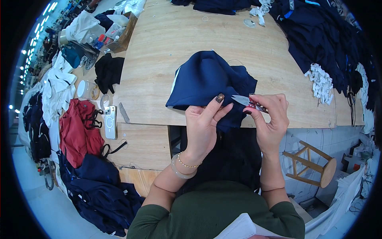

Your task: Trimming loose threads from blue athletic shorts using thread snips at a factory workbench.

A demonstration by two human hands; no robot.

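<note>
A navy blue garment piece (207,77) with a white strip along its left side lies bunched at the near edge of the wooden table, part of it hanging over. My left hand (203,126) is closed, thumb and fingers pinching the near edge of the cloth. In my right hand (272,117) is a pair of thread snips (241,100) with pointed silver blades and a red part by the fingers. The blades point left, over the cloth and close to my left fingertips. Whether they touch the cloth or a thread, I cannot tell.
Dark navy garments (318,44) and a white bundle of strips (320,83) lie at the right. Leftward are a phone (110,122), a red garment (81,131), a black cloth (108,71) and a cardboard box (126,35). A wooden stool (312,164) lies tipped below right.
</note>
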